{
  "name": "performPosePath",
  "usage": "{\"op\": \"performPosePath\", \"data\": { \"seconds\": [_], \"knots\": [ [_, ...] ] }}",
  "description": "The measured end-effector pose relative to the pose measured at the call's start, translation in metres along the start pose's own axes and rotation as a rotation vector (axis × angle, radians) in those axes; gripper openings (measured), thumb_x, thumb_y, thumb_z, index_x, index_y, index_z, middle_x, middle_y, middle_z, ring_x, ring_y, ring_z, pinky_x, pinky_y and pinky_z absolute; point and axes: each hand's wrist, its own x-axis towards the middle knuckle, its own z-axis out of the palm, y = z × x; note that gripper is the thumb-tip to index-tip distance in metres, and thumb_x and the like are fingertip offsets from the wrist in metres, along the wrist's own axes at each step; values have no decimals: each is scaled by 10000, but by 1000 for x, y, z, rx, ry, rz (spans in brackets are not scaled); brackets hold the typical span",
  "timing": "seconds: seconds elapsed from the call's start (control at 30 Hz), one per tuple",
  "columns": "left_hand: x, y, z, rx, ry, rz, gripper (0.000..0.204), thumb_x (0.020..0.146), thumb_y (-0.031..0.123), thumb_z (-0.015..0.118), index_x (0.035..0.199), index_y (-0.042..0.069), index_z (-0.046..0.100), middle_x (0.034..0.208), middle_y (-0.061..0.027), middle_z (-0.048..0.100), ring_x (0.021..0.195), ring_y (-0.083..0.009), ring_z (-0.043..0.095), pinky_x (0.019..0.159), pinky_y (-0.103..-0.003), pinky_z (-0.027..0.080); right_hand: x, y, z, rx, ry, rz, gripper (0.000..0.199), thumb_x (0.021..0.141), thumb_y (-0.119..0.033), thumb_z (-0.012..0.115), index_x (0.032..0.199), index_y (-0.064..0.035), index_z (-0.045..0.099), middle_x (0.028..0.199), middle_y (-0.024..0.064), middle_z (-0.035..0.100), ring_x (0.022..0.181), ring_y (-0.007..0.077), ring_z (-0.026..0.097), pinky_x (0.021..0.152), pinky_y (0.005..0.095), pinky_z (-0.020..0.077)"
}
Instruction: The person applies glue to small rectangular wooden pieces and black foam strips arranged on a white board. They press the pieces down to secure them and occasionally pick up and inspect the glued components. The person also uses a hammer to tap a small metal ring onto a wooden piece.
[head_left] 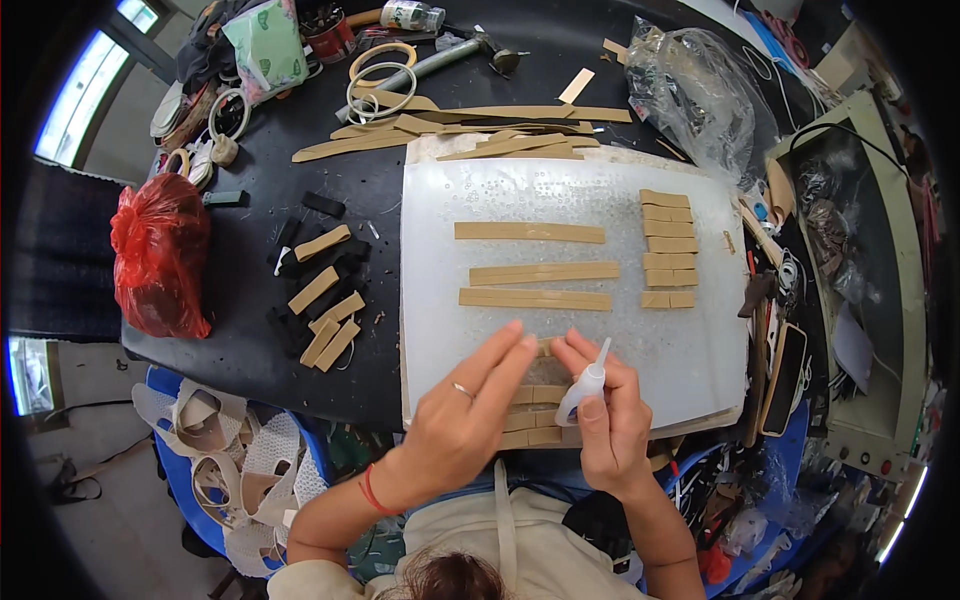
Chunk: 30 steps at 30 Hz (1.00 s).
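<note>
My right hand [612, 425] holds a small white glue bottle [590, 385] with a thin nozzle pointing up and away from me. Its forefingers reach to the right end of a short tan strip [545, 347]. My left hand [470, 410], fingers straight and close together, is at the strip's left end; its thumb is hidden. Below, between my hands, lie several folded tan strips [530, 438], partly covered. Three flattened tan bands [535, 298] lie across the white board [430, 200] ahead. A column of folded tan bands [668, 245] runs along its right side.
Tan and black pieces [315, 290] lie left of the board, near a red plastic bag [160, 255]. Long tan strips [480, 125], a hammer [440, 62] and tape rings [382, 88] sit behind. Clear plastic [695, 95] is at back right, a phone [783, 380] at right.
</note>
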Motion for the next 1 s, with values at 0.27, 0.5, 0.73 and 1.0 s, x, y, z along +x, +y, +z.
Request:
{"op": "performPosePath", "data": {
  "seconds": [0.27,0.5,0.73,1.0],
  "knots": [
    [15,-24,-8,30,-82,138,411,668,-80,628,1076,-54,664,1107,-133,646,953,-290,624,808,-348,537,4,2,-4,-52,-93,2,342,1033,-250,412,1174,59,452,1231,280,613,1243,352,535,1051,414,382],
    [15,-26,-6,18,-105,148,424,651,-52,619,1072,-73,661,1116,-137,638,960,-293,612,801,-352,535,9,2,-1,-95,-50,-57,256,1004,-200,491,1099,38,491,1153,242,667,1176,379,588,1031,481,397],
    [15,-20,-5,158,-130,165,393,653,-21,663,1045,-11,691,1109,-83,636,960,-246,605,782,-321,532,12,-2,-2,-289,-106,-112,272,939,-180,584,1089,39,527,1135,202,681,1169,358,600,1013,488,413],
    [10,-14,-17,503,-258,351,404,733,104,612,1108,-39,652,1092,-91,580,1037,-212,557,873,-329,462,17,-15,2,-577,-157,-197,291,853,-155,658,1064,34,587,1128,122,682,1132,309,604,997,459,384]
  ]
}}
